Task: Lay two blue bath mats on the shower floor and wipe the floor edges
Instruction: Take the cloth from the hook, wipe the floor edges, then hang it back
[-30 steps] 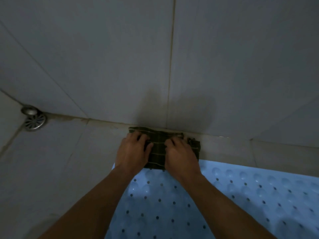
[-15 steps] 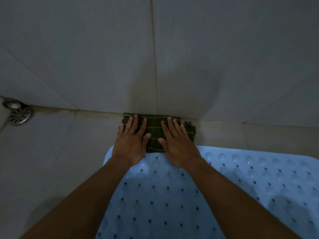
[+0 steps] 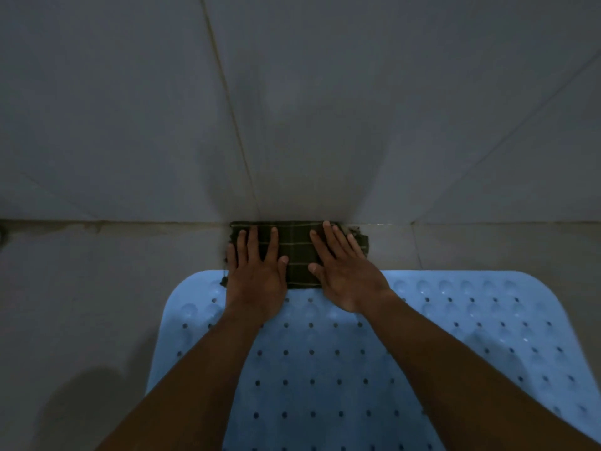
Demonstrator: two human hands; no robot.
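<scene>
We press a dark green checked cloth (image 3: 296,252) flat on the shower floor (image 3: 97,288), its far edge against the foot of the tiled wall (image 3: 357,109); our left hand (image 3: 255,275) lies on its left part, our right hand (image 3: 344,275) on its right; the fingers (image 3: 253,242) are straight and slightly spread, gripping nothing; the cloth's near edge overlaps the far edge of one blue bath mat (image 3: 455,336), which lies flat on the floor under our forearms.
</scene>
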